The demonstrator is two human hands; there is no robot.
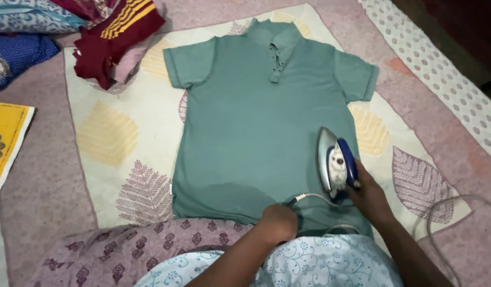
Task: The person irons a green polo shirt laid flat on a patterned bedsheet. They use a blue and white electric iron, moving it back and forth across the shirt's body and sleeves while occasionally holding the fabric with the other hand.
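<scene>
the right hand (369, 195) grips the blue-handled iron (336, 165) on the green polo shirt (256, 122) while the left hand (278, 222) pinches its hem.

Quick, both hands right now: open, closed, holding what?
Left hand: closed, gripping the iron's white cord above the green polo shirt.
Right hand: closed on the blue-handled silver electric iron.

A pinkish bed (43, 175) carries a leaf-printed sheet (112, 159); on it, a green shirt (256, 122).
</scene>
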